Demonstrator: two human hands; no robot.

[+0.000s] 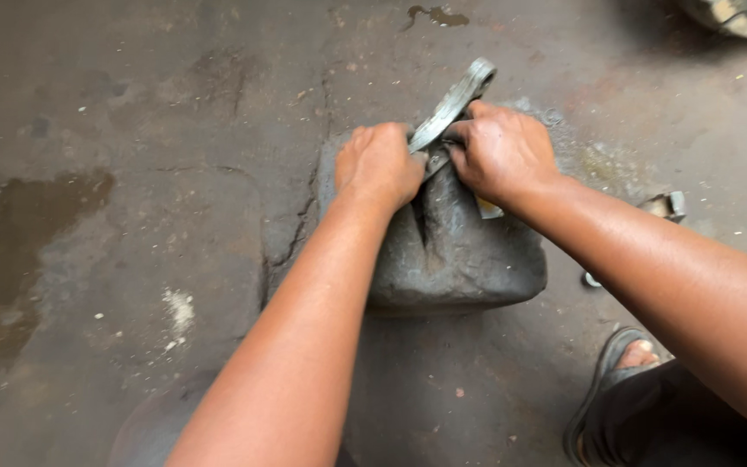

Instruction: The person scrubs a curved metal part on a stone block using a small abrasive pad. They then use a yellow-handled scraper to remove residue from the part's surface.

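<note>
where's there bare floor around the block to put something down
Dry bare floor lies between the puddle and the cracked patch left of the dark block, and in front of the block. Crowded: block top, where left hand and right hand grip the metal bar.

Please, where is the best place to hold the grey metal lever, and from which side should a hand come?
Probably its free upper end: the metal lever slants up and away from the dark block, and the left hand and right hand already cover its lower part. Come from above, fingers around the flat bar.
</note>
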